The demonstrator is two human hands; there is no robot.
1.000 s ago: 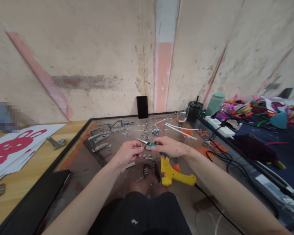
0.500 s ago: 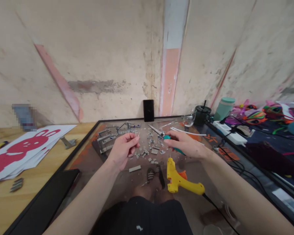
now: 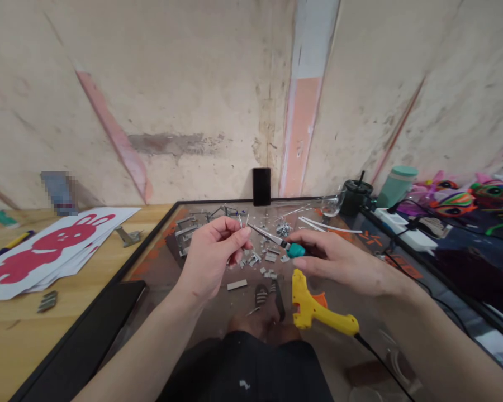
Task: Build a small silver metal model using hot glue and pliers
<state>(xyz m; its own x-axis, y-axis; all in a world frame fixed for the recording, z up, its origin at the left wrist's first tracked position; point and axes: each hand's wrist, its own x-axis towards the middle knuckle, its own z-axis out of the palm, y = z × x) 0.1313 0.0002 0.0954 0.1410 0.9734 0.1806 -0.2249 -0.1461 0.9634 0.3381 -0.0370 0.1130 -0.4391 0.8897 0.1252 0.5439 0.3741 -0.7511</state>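
My left hand [image 3: 213, 254] is raised over the glass table [image 3: 159, 245], its thumb and fingers pinched on a small metal staple piece [image 3: 240, 221]. My right hand [image 3: 339, 261] grips teal-handled pliers [image 3: 276, 241], whose thin jaws point up-left and meet the piece at my left fingertips. Several loose staple pieces [image 3: 265, 260] lie scattered on the glass below both hands. A yellow glue gun [image 3: 314, 306] rests just under my right wrist.
Staple strips [image 3: 188, 229] lie at the table's back left. A black box [image 3: 261, 186], glass [image 3: 329, 205], black cup [image 3: 355, 196] and green tumbler [image 3: 395, 186] stand at the back. Bunny sheets [image 3: 46, 251] lie on the wooden bench. Power strip [image 3: 398, 223] and colourful masks [image 3: 456, 201] are right.
Both hands have risen and come together again: half a second ago the pliers pointed away from the left hand, now their jaws meet the pinched piece. The view has shifted left.
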